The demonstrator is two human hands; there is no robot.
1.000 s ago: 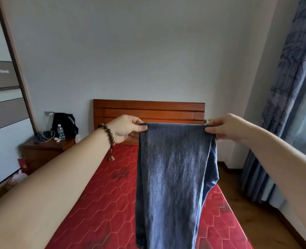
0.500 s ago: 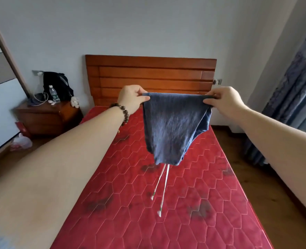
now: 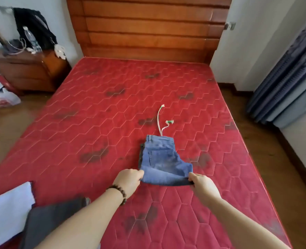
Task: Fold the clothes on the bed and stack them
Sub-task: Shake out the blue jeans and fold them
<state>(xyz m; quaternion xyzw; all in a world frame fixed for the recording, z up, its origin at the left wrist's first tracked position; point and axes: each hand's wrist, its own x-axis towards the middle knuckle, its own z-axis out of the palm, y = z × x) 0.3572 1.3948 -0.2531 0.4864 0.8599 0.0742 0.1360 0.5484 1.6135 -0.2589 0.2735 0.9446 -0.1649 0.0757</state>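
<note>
A pair of blue jeans [image 3: 162, 159] lies folded on the red mattress [image 3: 87, 133], waistband away from me, back pocket up. Its white drawstring [image 3: 159, 121] trails toward the headboard. My left hand [image 3: 129, 180] pinches the near left corner of the fold. My right hand [image 3: 201, 184] pinches the near right corner, and that edge is lifted slightly off the mattress. A grey garment [image 3: 46, 220] and a white garment [image 3: 7, 211] lie at the near left of the bed, partly behind my left forearm.
A wooden headboard [image 3: 148, 27] stands at the far end. A wooden nightstand [image 3: 30, 72] with a black bag [image 3: 35, 27] and a water bottle [image 3: 30, 37] sits at the far left. Blue curtains [image 3: 290, 76] hang on the right. Wooden floor runs along both sides.
The jeans went from hanging in the air between my hands to lying folded on the mattress. Both hands came down and toward me, still holding the fold's corners. My view tilted downward.
</note>
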